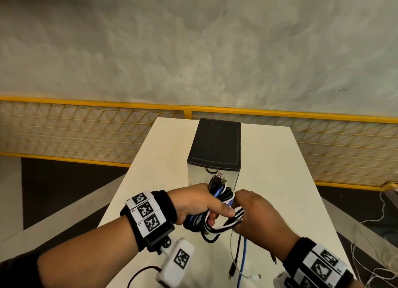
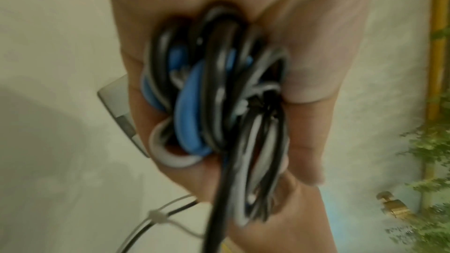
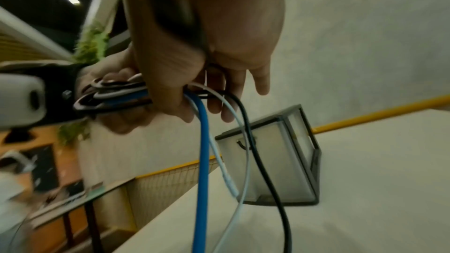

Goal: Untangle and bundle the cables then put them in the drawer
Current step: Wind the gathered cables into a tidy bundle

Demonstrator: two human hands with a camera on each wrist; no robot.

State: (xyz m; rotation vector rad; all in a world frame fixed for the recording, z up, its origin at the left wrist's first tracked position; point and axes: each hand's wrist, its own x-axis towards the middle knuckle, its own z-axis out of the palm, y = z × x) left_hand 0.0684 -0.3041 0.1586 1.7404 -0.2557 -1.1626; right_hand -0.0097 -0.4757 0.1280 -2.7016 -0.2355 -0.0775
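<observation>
My left hand (image 1: 204,210) grips a coiled bundle of black, white and blue cables (image 1: 221,197), with USB plugs sticking up from its top. My right hand (image 1: 239,220) pinches the cable loops at the bundle's right side. In the left wrist view the bundle (image 2: 207,93) fills the palm, blurred. In the right wrist view the blue tail (image 3: 202,161), a white tail and a black tail hang from my right hand (image 3: 194,103) down to the table. The drawer unit (image 1: 215,145), black-topped with a translucent front (image 3: 272,161), stands just behind the hands, and its drawer looks closed.
The white table (image 1: 280,180) is narrow, with edges close on both sides. Loose cable ends (image 1: 242,264) trail on it near me. A yellow mesh fence (image 1: 86,132) runs behind. White cords (image 1: 379,210) lie on the floor at the right.
</observation>
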